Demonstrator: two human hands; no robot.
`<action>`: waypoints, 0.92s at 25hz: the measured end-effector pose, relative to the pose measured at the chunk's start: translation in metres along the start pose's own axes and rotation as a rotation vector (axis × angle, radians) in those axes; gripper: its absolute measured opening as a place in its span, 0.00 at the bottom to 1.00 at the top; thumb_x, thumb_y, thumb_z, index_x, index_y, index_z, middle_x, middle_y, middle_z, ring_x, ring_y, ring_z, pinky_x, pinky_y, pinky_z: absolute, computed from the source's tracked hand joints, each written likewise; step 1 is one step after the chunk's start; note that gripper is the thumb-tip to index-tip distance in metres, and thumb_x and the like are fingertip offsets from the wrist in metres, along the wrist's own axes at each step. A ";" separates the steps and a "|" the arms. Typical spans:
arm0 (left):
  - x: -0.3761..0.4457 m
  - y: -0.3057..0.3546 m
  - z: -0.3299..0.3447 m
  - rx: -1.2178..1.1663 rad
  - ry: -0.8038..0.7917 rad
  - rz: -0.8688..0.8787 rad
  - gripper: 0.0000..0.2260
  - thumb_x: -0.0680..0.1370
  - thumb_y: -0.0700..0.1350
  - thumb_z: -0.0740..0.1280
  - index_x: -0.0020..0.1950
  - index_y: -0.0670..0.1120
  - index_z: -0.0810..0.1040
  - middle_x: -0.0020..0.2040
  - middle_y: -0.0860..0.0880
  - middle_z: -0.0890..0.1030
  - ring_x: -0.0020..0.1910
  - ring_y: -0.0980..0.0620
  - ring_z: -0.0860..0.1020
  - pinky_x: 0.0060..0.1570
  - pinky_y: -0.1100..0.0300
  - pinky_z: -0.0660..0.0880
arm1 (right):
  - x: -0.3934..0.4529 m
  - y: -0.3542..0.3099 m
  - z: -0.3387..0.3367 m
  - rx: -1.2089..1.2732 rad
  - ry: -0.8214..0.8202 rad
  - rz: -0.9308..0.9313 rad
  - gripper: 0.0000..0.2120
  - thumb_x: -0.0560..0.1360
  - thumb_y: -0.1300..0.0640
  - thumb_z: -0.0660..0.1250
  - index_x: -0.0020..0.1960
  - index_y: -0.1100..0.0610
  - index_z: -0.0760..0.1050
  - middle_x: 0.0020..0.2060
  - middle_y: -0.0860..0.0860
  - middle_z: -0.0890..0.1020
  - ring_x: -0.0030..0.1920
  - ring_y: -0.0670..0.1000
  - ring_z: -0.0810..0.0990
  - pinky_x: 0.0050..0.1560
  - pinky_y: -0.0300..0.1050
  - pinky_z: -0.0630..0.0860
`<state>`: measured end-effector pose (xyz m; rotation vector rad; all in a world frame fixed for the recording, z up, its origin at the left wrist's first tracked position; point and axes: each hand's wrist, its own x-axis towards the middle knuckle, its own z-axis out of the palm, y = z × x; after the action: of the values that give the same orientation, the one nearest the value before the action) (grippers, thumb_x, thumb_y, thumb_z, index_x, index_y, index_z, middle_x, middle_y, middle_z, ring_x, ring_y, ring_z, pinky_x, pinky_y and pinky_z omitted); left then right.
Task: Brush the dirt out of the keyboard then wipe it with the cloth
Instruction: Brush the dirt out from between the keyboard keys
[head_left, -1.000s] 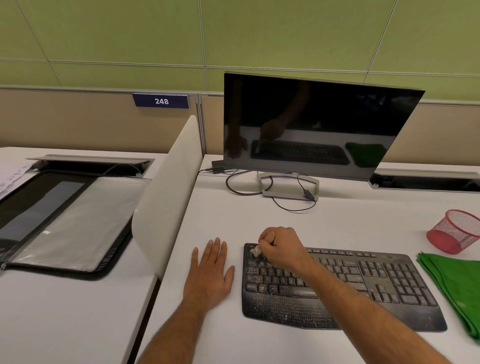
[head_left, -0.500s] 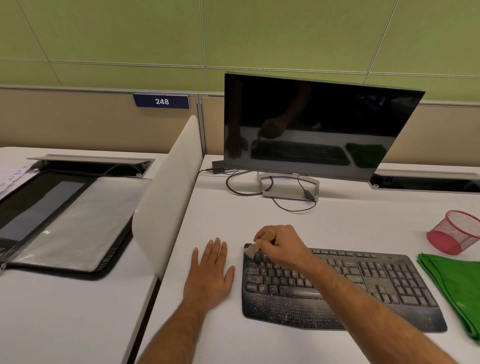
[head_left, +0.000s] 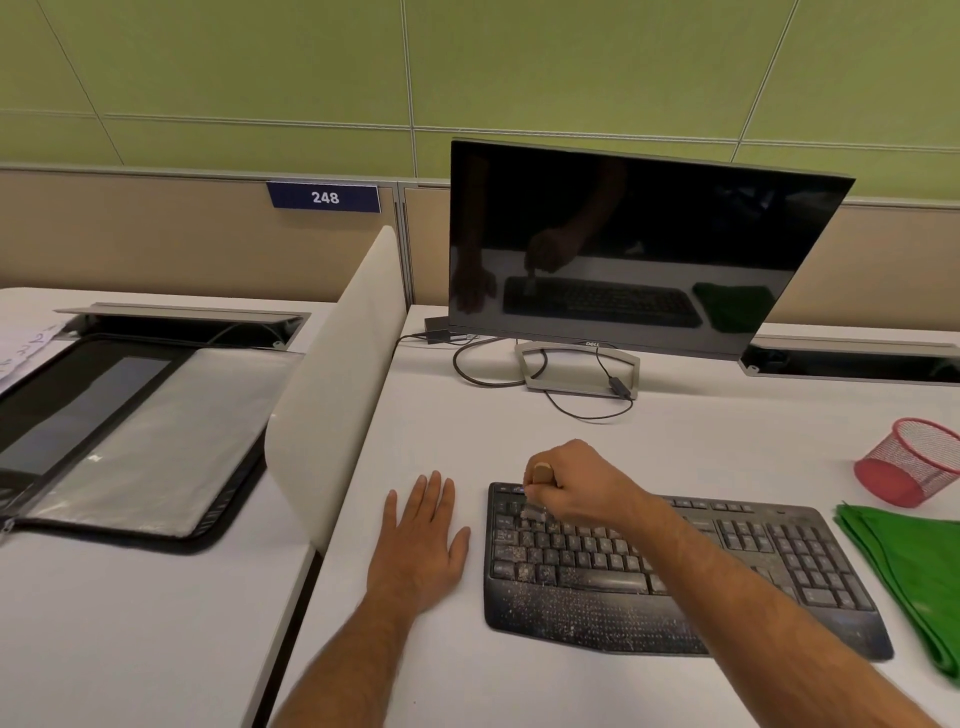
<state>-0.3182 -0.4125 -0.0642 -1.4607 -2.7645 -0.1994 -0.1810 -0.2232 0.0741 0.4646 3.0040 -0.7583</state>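
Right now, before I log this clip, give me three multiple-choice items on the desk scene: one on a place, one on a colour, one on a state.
1. Where does the cloth lie?
A. Right of the keyboard
B. On the monitor stand
C. Under the left hand

2. What colour is the mesh cup?
A. Blue
B. Red
C. Black

3. What is the right hand doing?
A. Lying flat on the desk
B. Lifting the cloth
C. Gripping the brush on the keys

Answers:
1. A: the green cloth lies flat on the desk past the right end of the keyboard.
2. B: the tipped mesh cup behind the cloth is red.
3. C: the fingers curl round the brush, with its bristles on the upper left keys, while the left hand rests flat on the desk.
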 end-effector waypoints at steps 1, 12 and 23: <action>0.000 0.001 -0.001 -0.001 -0.007 -0.002 0.34 0.79 0.62 0.38 0.81 0.47 0.46 0.82 0.48 0.47 0.80 0.50 0.44 0.74 0.45 0.36 | 0.000 0.000 0.001 0.048 0.011 -0.002 0.06 0.76 0.56 0.66 0.45 0.56 0.81 0.39 0.48 0.84 0.40 0.45 0.79 0.40 0.38 0.73; -0.002 -0.001 0.001 0.021 -0.078 -0.016 0.29 0.80 0.58 0.53 0.77 0.44 0.67 0.77 0.45 0.67 0.75 0.46 0.66 0.71 0.42 0.52 | -0.008 0.017 -0.015 -0.062 -0.105 0.054 0.05 0.75 0.56 0.67 0.46 0.55 0.82 0.42 0.49 0.85 0.43 0.47 0.80 0.45 0.42 0.76; 0.001 -0.002 0.005 0.016 -0.019 -0.006 0.32 0.80 0.61 0.43 0.81 0.46 0.51 0.81 0.48 0.51 0.80 0.49 0.50 0.74 0.44 0.40 | -0.019 0.026 -0.016 0.065 0.225 0.221 0.12 0.75 0.58 0.63 0.35 0.54 0.81 0.38 0.42 0.84 0.35 0.41 0.79 0.33 0.33 0.71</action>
<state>-0.3204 -0.4122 -0.0696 -1.4582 -2.7788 -0.1644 -0.1541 -0.1993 0.0776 0.9251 3.0592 -0.8378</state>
